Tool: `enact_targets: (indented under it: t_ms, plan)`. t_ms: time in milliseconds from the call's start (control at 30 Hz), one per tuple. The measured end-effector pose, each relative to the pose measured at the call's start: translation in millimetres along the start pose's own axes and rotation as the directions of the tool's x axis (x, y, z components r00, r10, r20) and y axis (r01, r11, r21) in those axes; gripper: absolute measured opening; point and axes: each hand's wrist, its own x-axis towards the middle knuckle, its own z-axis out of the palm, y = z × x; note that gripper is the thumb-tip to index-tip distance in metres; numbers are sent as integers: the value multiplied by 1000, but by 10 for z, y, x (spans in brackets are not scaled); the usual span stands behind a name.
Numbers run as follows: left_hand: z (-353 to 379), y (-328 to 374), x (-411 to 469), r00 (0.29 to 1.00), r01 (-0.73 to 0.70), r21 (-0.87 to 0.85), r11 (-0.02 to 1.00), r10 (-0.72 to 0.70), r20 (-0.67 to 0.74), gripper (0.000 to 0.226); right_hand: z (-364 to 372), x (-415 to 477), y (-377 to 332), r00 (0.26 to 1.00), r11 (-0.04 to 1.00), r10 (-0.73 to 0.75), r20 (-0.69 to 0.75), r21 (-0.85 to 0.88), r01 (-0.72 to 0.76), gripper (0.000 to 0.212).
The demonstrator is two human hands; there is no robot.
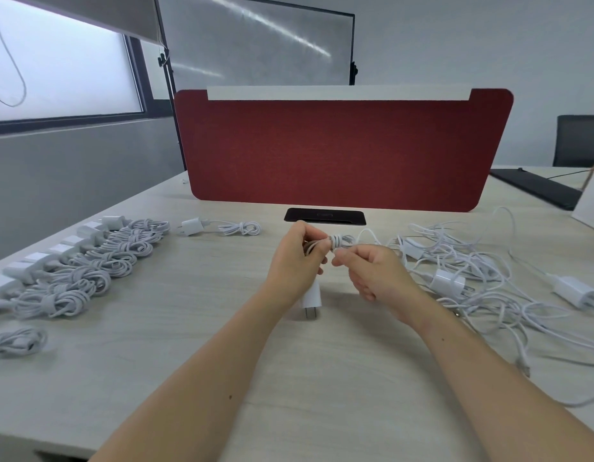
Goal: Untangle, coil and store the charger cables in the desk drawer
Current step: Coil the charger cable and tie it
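Note:
My left hand (pixel 297 261) grips a coiled white charger cable (pixel 342 241) above the desk (pixel 188 345); its white plug adapter (pixel 311 300) hangs below that hand. My right hand (pixel 372 271) pinches the loose end of the same cable right beside the coil. A row of several coiled chargers (pixel 88 265) lies on the left of the desk. One more coiled charger (pixel 222 226) lies apart near the back. A tangled heap of white cables and adapters (pixel 482 278) spreads on the right. No drawer is in view.
A red felt divider (pixel 342 148) stands across the back of the desk, with a black cable-port cover (pixel 325 215) at its foot. A black pad (pixel 535 188) and a white box (pixel 590 208) sit at the far right. Another small coil (pixel 17 340) lies near the left edge.

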Motion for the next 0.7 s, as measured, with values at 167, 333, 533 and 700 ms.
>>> enact_targets:
  t_ms: [167,333,533,700]
  plan:
    - [12,-36,-22,996,-65,75,995,60,64,16,-13,8,-1,994,998,22,-109,52,-16,32]
    - [62,8,-40,999,28,-1,1000,-28,38,14,-35,41,68,981,977,-108,-160,-200,75,29]
    - [10,39,-18,959,282,-207,937,-283,27,25,27,0,126,971,920,-239,-27,-325,217,22]
    - [-22,76,-40,848,470,-139,872,-403,344,29,34,-25,126,977,928,-212,10,-311,205,25]
